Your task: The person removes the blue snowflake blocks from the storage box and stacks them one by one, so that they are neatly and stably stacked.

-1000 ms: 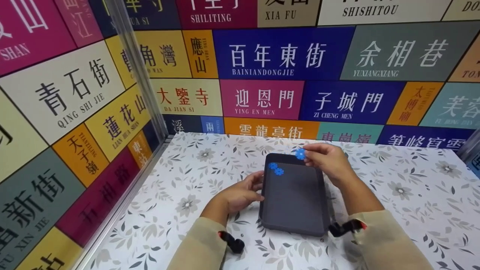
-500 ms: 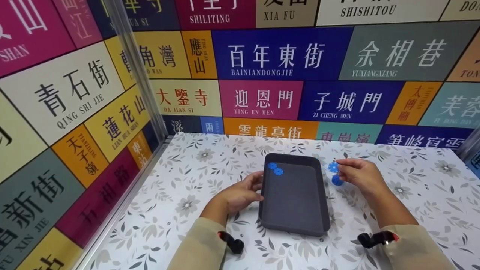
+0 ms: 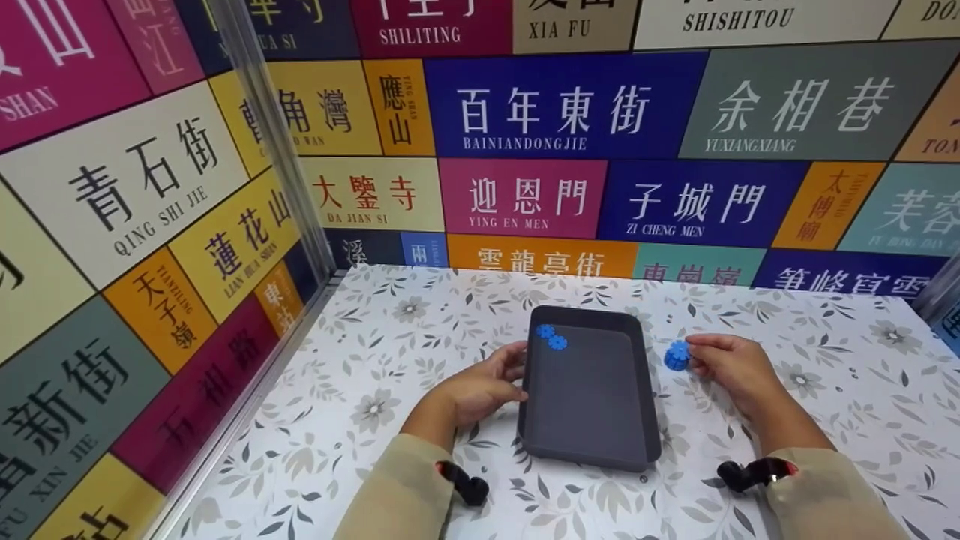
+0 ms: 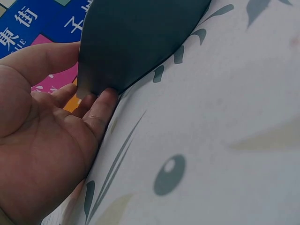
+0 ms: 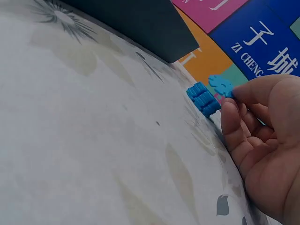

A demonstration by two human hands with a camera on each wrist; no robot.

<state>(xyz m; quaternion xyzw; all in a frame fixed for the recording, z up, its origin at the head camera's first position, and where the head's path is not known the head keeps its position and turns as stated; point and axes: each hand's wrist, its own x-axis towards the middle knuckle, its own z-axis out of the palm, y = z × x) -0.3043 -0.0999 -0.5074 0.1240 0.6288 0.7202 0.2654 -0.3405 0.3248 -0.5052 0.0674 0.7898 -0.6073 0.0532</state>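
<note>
A dark grey tray [image 3: 589, 397] lies on the table, with two blue flower-shaped discs [image 3: 557, 342] overlapping or touching in its far left corner. My left hand [image 3: 480, 390] rests against the tray's left side, thumb and fingers touching the outer wall [image 4: 136, 42]. To the right of the tray stands a short stack of blue discs [image 5: 204, 100]. At that stack, my right hand [image 3: 731, 367] pinches one blue disc [image 5: 220, 86] between thumb and index finger. Whether this disc touches the stack, I cannot tell. The other right fingers are curled in.
A white tablecloth [image 3: 360, 465] with grey leaves and flowers covers the table. Behind it rises a wall [image 3: 559, 105] of coloured street-name panels. A second such panel wall [image 3: 135, 300] borders the left side, joined by a metal corner post [image 3: 289, 150].
My right hand has carried a blue disc from over the tray's far right corner rightward, then down to the stack. The left hand and tray look the same.
</note>
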